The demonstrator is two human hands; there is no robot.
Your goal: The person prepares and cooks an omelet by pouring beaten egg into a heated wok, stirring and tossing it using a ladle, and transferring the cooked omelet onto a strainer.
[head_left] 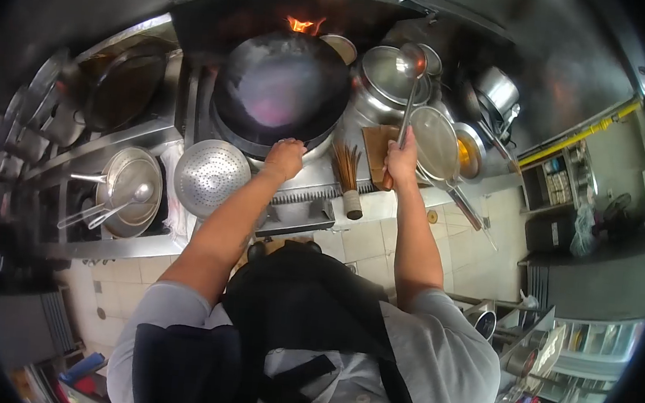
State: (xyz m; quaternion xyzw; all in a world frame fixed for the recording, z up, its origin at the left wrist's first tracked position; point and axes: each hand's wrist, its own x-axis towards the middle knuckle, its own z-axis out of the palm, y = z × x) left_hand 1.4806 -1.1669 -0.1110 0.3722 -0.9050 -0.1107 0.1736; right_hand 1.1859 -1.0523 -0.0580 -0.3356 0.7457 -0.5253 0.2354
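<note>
My left hand (285, 158) is closed at the near edge of a large black wok (326, 87). Its fingers hide whether they grip a handle or the rim itself. Steam or haze blurs the inside of the wok, where a pinkish patch shows. My right hand (401, 162) is wrapped round the long handle of a ladle (410, 105), whose wooden end pokes out below the fist. The ladle's bowl is raised over a metal pot (387, 73) to the right of the wok. A bamboo wok brush (349, 181) leans between my two hands.
Flames (303, 25) rise behind the wok. A perforated strainer bowl (212, 179) sits left of my left forearm. Mesh strainers (433, 144) and a bowl of yellow liquid (466, 151) stand at right. Stacked pans with ladles (130, 188) lie farther left.
</note>
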